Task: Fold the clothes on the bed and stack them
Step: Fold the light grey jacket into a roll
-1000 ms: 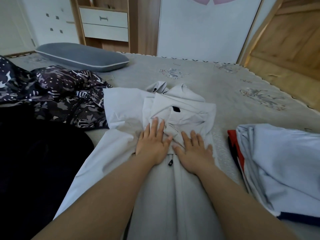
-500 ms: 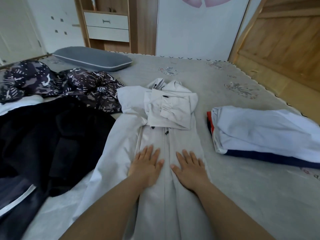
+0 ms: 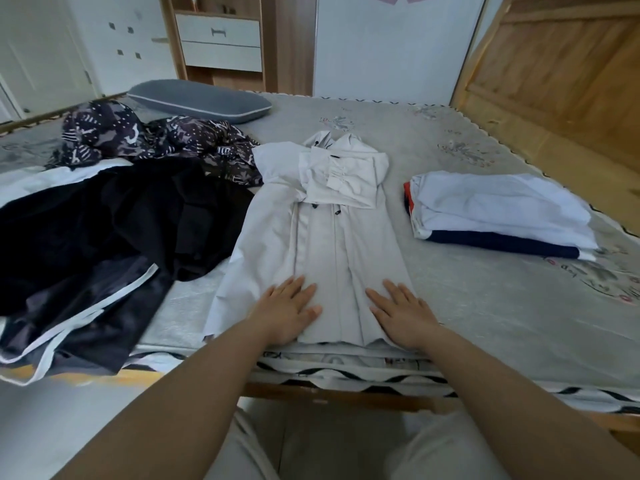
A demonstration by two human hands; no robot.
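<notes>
Both hands lie flat with fingers straight on the pale grey jacket (image 3: 332, 244), which stretches lengthwise up the middle of the frame on the bed (image 3: 485, 306). The left hand (image 3: 289, 311) and the right hand (image 3: 401, 311) now press the garment's lower hem, close to the bed's near edge; a second ago they were up by the folded sleeves and collar, and half a second ago at mid-body. They have also spread apart, one on each side of the front zip, where before they almost touched. The sleeves remain folded across the chest in the upper centre of the frame.

The view has pulled back, so the stack of folded clothes (image 3: 498, 213) at the right shows whole, well apart from the jacket. At the left the black garment (image 3: 114, 216) touches the jacket's side, with the dark patterned garment (image 3: 156, 140) behind it and the grey pillow (image 3: 199, 100) in the upper left.
</notes>
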